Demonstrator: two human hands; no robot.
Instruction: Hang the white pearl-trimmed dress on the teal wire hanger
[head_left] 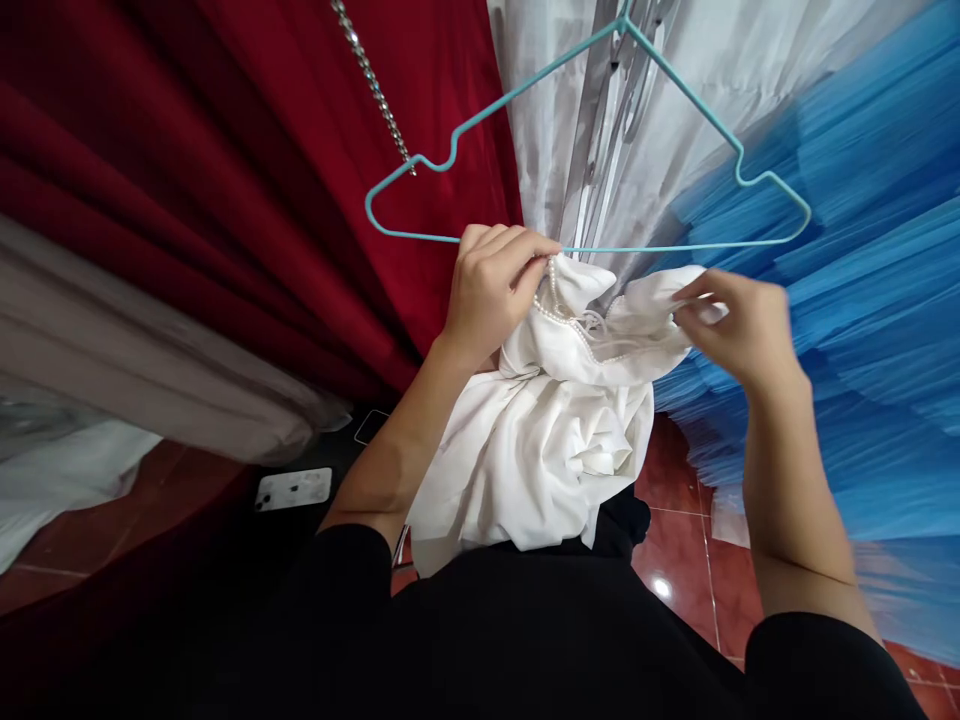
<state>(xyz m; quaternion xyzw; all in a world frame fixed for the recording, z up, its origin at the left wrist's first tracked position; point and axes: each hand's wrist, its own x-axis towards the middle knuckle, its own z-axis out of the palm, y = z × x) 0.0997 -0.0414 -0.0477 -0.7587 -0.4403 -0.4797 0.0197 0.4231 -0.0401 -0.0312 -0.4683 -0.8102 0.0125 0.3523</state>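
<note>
Fingers point(517, 250) of both hands pinch white garment point(555, 440).

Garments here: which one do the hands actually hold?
The white garment with pearl trim, gripped by left hand and right hand; the red and blue ones hang untouched.

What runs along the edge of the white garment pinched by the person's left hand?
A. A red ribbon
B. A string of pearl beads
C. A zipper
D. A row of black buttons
B: small white pearl beads line the edge of the white garment beside the left hand, just under the teal hanger.
</note>
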